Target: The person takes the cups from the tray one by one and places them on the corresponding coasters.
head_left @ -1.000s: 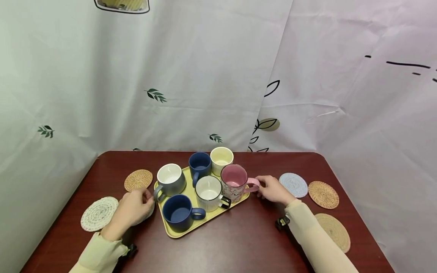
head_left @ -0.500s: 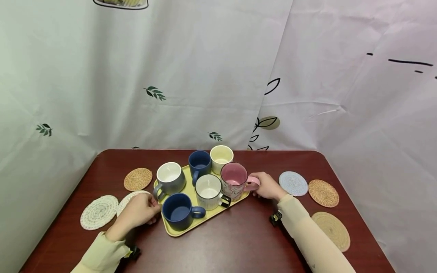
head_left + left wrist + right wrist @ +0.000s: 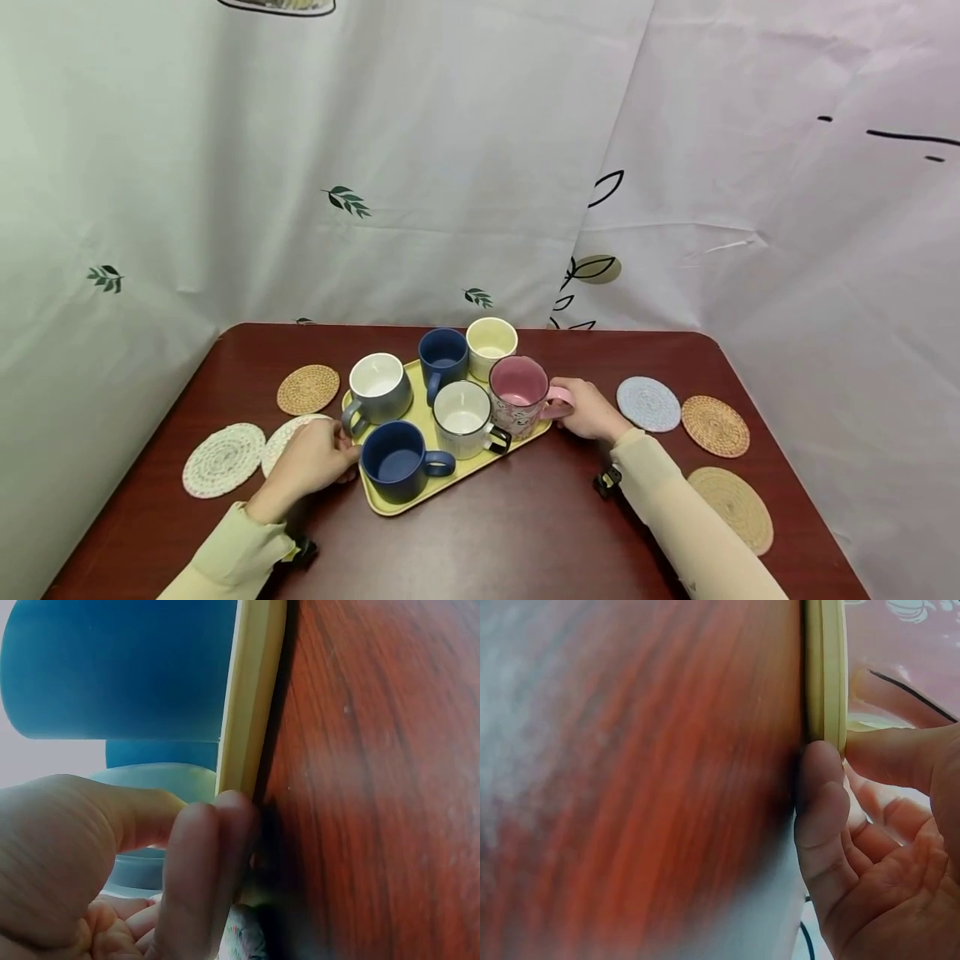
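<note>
A yellow tray lies aslant on the table, full of mugs. My left hand pinches its left edge beside the front blue mug; the left wrist view has thumb and fingertips meeting at the rim. At the opposite end, my right hand grips the edge under the pink mug's handle, thumb above the rim and fingers below. Also on the tray are a grey mug, a white mug with a black handle, another blue mug and a cream cup.
Woven coasters lie on both sides: a tan one and two pale ones at left, a blue one, an orange-tan one and a beige one at right. A white curtain hangs behind the table.
My left hand has moved right and slightly toward me, onto the tray's edge, uncovering a pale coaster. My right hand has come left onto the other end. Tray and mugs stay in place.
</note>
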Demonstrator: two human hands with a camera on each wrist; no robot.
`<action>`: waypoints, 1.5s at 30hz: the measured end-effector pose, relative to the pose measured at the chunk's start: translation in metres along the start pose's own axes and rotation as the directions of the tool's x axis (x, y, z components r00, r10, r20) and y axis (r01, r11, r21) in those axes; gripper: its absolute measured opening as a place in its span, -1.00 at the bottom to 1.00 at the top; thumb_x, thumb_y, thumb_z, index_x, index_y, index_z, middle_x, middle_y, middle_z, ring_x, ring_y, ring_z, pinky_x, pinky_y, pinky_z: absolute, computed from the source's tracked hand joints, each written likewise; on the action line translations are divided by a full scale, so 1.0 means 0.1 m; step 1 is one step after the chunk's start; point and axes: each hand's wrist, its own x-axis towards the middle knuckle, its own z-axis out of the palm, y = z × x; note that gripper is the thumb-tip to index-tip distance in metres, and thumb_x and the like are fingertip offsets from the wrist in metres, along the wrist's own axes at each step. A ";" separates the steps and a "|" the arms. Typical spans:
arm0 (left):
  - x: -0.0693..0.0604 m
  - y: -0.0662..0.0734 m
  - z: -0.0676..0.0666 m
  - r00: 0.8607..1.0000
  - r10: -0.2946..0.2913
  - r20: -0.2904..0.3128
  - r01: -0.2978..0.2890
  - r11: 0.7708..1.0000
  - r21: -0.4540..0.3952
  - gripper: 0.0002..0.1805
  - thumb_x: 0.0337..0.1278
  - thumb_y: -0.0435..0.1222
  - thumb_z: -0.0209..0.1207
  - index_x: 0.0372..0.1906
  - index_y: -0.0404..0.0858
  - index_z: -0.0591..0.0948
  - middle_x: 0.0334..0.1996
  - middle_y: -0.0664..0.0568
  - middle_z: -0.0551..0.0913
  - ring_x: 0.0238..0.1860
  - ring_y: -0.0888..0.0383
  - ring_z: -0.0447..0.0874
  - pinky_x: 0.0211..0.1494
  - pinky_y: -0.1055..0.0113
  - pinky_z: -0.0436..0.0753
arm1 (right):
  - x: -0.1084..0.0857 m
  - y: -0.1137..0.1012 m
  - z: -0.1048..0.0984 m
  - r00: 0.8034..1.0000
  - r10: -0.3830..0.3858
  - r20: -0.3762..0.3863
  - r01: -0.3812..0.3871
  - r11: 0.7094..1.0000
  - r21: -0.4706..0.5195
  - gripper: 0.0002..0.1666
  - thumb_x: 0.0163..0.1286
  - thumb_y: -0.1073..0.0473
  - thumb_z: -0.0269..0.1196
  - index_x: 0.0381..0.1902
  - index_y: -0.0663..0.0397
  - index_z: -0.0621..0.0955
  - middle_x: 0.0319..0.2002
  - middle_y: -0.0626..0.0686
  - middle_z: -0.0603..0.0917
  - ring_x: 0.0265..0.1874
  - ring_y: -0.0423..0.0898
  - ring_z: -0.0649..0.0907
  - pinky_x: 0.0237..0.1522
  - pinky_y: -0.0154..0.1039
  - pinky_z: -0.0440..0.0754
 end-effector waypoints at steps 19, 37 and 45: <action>0.13 0.09 0.05 0.998 0.055 0.007 -0.055 0.998 0.027 -0.76 0.02 -0.29 0.34 -0.63 -0.12 0.53 -0.71 0.19 0.54 -0.64 0.28 0.50 -0.47 0.38 0.42 | -0.42 0.00 0.01 0.997 0.051 -0.062 -0.055 0.997 -0.055 -0.64 0.02 0.39 0.50 -0.30 -0.08 0.64 -0.45 -0.12 0.62 -0.43 -0.17 0.52 -0.31 -0.28 0.50; 0.17 0.10 0.12 0.984 0.174 0.028 -0.175 0.985 0.009 -0.79 -0.12 -0.43 0.21 -0.64 -0.08 0.51 -0.68 0.22 0.46 -0.62 0.30 0.38 -0.49 0.43 0.34 | -1.05 -0.14 0.07 0.986 0.166 0.030 -0.169 0.965 0.203 -0.72 0.27 0.25 0.47 -0.35 0.04 0.52 -0.65 -0.06 0.64 -0.69 -0.22 0.62 -0.71 -0.29 0.58; 0.16 0.14 0.14 0.967 0.241 0.089 -0.237 0.970 -0.053 -0.77 -0.11 -0.39 0.34 -0.62 -0.08 0.52 -0.70 0.26 0.45 -0.63 0.39 0.38 -0.49 0.47 0.37 | -1.36 -0.15 0.08 0.994 0.095 0.059 -0.108 0.948 0.299 -0.65 0.34 0.04 0.45 -0.40 0.05 0.50 -0.66 -0.15 0.61 -0.76 -0.31 0.60 -0.73 -0.25 0.62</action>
